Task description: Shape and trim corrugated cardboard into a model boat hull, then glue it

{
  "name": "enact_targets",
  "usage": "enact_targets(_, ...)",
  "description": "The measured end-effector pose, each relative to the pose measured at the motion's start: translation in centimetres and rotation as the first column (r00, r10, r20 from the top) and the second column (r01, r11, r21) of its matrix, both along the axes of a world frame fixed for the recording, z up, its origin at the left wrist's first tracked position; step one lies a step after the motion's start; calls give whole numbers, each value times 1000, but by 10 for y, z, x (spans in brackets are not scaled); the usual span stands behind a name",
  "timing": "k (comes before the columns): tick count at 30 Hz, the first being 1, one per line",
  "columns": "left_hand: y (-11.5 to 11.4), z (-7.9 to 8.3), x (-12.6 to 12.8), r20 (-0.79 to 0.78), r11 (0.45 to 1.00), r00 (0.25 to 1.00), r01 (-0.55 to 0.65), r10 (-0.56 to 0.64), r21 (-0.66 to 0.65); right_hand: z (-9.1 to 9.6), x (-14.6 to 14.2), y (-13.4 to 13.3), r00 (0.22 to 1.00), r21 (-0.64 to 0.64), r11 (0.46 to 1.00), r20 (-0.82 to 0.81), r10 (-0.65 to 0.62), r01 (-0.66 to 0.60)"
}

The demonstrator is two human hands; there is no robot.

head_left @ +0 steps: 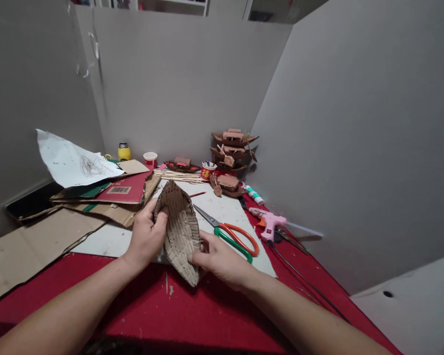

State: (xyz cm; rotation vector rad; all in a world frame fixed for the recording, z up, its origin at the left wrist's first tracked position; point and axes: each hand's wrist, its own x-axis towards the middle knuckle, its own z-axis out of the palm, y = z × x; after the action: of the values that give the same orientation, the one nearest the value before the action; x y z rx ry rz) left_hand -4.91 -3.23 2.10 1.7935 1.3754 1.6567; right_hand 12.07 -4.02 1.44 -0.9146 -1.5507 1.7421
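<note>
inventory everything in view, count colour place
cardboard hull: 1, brown, centre
scissors: 1, orange/green handles, centre
hot glue gun: 1, pink, right
cable: 1, black, right
model boats: about 5, brown, back
paper cups: 2, red/white, back
bottle: 1, yellow, back
sticks: several, pale, back
pencil: 1, red, centre
tube: 1, green/white, right
cardboard sheets: several, mostly brown, left
paper: 1, white, left
board: 1, white, centre
tablecloth: 1, red, underneath
panels: 3, grey, around
left hand, right hand: 1 each, bare, holding hull
</note>
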Motion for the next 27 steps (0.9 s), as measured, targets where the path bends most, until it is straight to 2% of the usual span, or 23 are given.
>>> enact_targets(4, -4, -2, 1, -86, 999, 996, 1, 3, 44, -8, -3, 2, 1000, 134, 991, -20, -11, 14)
enact_targets(7, -6, -3, 1, -137, 994, 991, 9, 6, 108, -14, -7, 2, 999, 183, 983, -32, -26, 31)
enact_targets(13, -7, -3, 0, -151, 989, 988, -1, 23, 145, -19, -12, 3, 994, 199, 978, -95, -44, 63)
enact_targets(18, -9, -2, 0, -144, 988, 989, -16, 39, 155, -23, -10, 4, 994, 143, 987, -99, -54, 68)
enact_targets(23, -5, 1, -1, -53, 999, 998, -39, 41, 23, -11, -8, 0, 998, 22, 998, -25, -58, 59)
enact_targets(27, 5, 0, -4, 133, 984, 989, 81, -60, -156, 0, -4, 1, 998, 1, 999, 50, -44, 44)
